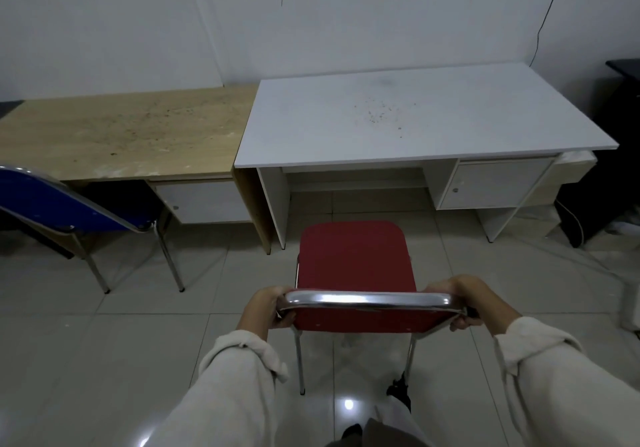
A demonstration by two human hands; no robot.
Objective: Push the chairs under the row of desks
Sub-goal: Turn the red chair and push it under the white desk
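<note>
Head view: both hands, left (266, 308) and right (459, 303), grip clamped on the red chair (353, 266) backrest; steered crooked, it could clip the white counter (415, 117) side panel.

Two chairs (353, 266) (52, 201), two desks (415, 117) (121, 131)

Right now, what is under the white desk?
Under the white desk is an open knee space with bare tiled floor, a back panel, and a small cupboard on the right. Its door is shut, so the inside is hidden.
</note>
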